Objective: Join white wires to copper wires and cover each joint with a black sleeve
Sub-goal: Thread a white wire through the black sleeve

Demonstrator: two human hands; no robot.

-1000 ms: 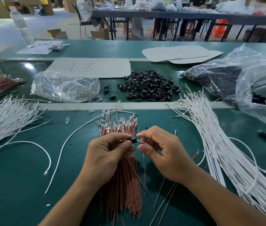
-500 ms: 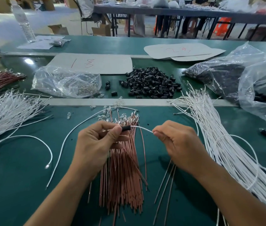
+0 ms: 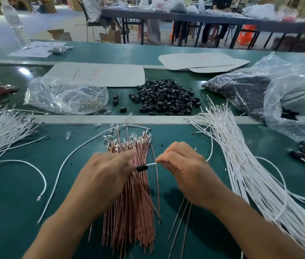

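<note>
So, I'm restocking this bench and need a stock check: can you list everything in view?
copper wires: one bundle, pinkish, centre front
white wires: two bundles, white, left and right
black sleeves: one pile, black, mid-table
plastic bags: at least two, clear, flanking the pile
cardboard sheets: several, pale, behind
water bottle: one, clear, far left
held wire: one, white, black-sleeved tip
left grip: blurred, over copper wires
right grip: pinches held wire

1. Copper wires (image 3: 133,212): a thick pinkish bundle lying lengthwise at the worktop's near middle, metal terminals at the far ends.
2. White wires (image 3: 250,174): a long sheaf along the right edge; a second sheaf (image 3: 0,131) fans out at the left edge.
3. Black sleeves (image 3: 166,99): heaped loose towards the far edge.
4. One white wire (image 3: 151,164), a black sleeve (image 3: 142,168) on its tip, pinched in the right hand (image 3: 185,171) above the copper bundle.
</note>
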